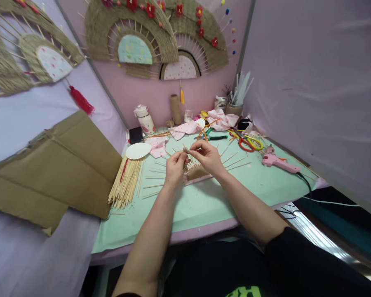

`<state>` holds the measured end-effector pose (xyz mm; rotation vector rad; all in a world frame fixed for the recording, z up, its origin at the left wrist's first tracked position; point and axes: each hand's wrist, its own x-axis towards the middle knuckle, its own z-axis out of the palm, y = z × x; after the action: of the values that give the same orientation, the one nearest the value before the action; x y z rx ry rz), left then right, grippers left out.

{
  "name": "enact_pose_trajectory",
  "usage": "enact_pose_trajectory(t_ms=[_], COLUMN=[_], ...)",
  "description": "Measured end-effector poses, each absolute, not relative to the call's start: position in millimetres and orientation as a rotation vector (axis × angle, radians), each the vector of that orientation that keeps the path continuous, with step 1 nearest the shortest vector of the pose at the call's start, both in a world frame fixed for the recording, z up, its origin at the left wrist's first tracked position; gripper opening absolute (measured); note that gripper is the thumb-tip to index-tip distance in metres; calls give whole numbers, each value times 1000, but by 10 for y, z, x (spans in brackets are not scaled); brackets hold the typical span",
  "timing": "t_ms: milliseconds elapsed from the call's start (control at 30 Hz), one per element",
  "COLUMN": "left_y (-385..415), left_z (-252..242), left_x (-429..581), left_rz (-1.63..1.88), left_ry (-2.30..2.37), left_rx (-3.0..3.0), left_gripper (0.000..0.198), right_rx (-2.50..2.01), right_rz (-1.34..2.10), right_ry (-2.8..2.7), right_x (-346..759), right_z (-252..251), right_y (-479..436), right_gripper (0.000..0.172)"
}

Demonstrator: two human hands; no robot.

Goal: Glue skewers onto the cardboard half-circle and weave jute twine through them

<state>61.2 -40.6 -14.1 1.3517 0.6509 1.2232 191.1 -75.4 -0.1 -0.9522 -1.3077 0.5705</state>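
On the table lies a half-round fan frame [196, 173] with a brown woven centre, a pink lower edge and thin wooden sticks spreading out from it. Above its left part, my left hand [174, 166] is closed, pinching a small bundle of brown twine [186, 150]. My right hand [208, 156] comes in from the right, its thumb and forefinger pinched on the same twine. Both hands cover part of the frame and its sticks. How the twine runs between my fingers is too small to make out.
A pile of wooden sticks [127, 183] with a white oval disc [138, 151] lies left, beside leaning cardboard [55, 169]. Scissors [246, 143], pliers [214, 137] and pink cloth [221, 119] lie behind. A pink glue gun [280, 161] with a cord is right; a bottle [145, 120] stands behind.
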Motion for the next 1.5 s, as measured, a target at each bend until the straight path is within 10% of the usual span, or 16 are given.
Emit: enact_pose_trajectory(t_ms=[1100,1500], left_y=[13,-215], left_z=[91,154], left_x=[-104,170], left_rz=[1612,1255], left_ry=[381,384], left_rx=[337,425], left_gripper=[26,22], right_rx=[-1404,-971], right_rz=[550,225], right_ry=[-2045,-1334], right_x=[1645,1990], right_z=[-215,762], right_y=[386,44], right_gripper=[6,19])
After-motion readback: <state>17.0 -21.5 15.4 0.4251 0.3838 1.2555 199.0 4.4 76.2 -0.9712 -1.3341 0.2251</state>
